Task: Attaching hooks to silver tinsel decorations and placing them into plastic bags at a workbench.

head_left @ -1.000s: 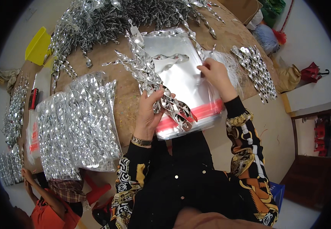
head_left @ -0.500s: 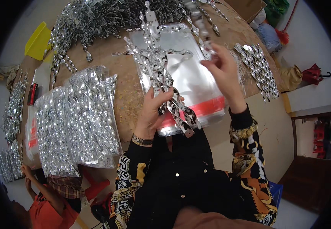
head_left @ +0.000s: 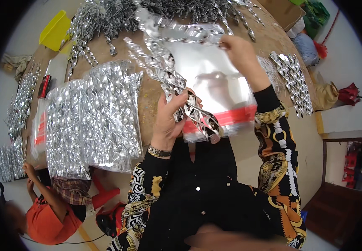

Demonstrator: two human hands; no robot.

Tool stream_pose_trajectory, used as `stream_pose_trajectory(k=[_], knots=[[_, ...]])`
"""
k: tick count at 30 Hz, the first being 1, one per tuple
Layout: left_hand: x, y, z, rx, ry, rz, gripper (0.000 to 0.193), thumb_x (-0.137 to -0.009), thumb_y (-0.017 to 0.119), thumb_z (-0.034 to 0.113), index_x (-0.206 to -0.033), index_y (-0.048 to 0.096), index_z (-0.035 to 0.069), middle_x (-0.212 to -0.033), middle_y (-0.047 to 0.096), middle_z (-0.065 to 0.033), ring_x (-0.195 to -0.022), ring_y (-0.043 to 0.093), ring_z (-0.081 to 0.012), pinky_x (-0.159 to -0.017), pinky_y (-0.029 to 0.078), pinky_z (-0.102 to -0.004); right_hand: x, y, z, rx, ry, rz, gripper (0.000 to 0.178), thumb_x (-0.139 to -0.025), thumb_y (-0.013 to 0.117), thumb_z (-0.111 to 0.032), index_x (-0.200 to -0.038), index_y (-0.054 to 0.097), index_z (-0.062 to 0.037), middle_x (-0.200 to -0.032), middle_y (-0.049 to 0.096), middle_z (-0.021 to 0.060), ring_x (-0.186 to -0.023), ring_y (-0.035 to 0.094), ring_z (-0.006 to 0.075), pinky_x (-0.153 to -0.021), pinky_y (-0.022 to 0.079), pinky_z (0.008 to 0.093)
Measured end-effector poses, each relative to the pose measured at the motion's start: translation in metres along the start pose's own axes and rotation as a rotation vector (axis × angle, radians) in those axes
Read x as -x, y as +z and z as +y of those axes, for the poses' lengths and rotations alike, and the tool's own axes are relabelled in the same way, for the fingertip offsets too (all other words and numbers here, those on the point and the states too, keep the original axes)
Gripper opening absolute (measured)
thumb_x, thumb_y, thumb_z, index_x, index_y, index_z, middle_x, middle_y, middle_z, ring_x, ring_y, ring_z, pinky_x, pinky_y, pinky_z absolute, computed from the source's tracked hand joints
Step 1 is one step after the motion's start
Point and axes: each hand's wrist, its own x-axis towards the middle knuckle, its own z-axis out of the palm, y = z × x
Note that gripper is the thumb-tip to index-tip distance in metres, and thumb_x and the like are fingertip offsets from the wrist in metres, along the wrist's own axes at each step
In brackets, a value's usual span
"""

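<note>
My left hand point(head_left: 170, 119) is closed round a bundle of shiny silver twisted strips point(head_left: 158, 62), whose lower ends stick out below the fist. The fingers of my right hand point(head_left: 243, 56) pinch the end of another silver twisted strip point(head_left: 193, 37), which lies slantwise toward the bundle's upper part and is partly blurred. Beneath both hands lies a stack of clear plastic bags point(head_left: 214, 85) with a red band along the near edge. The right fingertips are partly hidden behind the hand.
Filled bags of silver twists point(head_left: 93, 121) lie at left, with a red and black object point(head_left: 44, 86) beyond. A large heap of twists point(head_left: 126, 16) covers the far table. More strips point(head_left: 291, 81) lie at right. A yellow basket point(head_left: 54, 31) stands far left; a person point(head_left: 53, 217) is lower left.
My right hand has come in toward the bundle, bringing the strip from upright to nearly level across the bags. The bundle in my left hand has tilted and shifted slightly; the whole view has moved a little.
</note>
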Motion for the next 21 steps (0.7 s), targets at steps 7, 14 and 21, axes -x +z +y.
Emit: stream_pose_trajectory(k=[7,14,21], knots=[[0.017,0.009,0.008,-0.098,0.108,0.008,0.029,-0.085,0.056,-0.002,-0.113,0.047,0.0,-0.095,0.06,-0.0116,-0.084,0.065,-0.0242,-0.076,0.055,-0.0372,-0.017,-0.026,-0.048,-0.867,0.66,-0.34,0.017,-0.094,0.054,-0.019,-0.094,0.058,-0.0016,-0.07,0.057,0.0042,-0.063,0.059,0.0146,-0.055,0.048,0.0259],[0.039,0.014,0.012,-0.365,-0.011,0.049,0.039,-0.082,0.064,0.001,-0.117,0.048,-0.002,-0.103,0.059,-0.0053,-0.089,0.058,-0.0109,-0.08,0.047,-0.0257,0.004,0.054,-0.113,-1.388,0.815,-0.533,0.021,-0.083,0.055,-0.011,-0.101,0.057,0.0001,-0.078,0.06,0.0049,-0.06,0.053,0.0109,-0.05,0.041,0.0261],[0.044,0.004,0.018,-0.178,0.018,0.137,0.041,-0.085,0.06,-0.002,-0.123,0.046,-0.001,-0.109,0.058,-0.0076,-0.1,0.058,-0.0146,-0.09,0.047,-0.0296,0.02,0.061,-0.132,-1.5,0.855,-0.665,0.037,-0.091,0.054,-0.011,-0.123,0.051,0.0052,-0.111,0.061,0.011,-0.095,0.06,0.0156,-0.085,0.048,0.0304]])
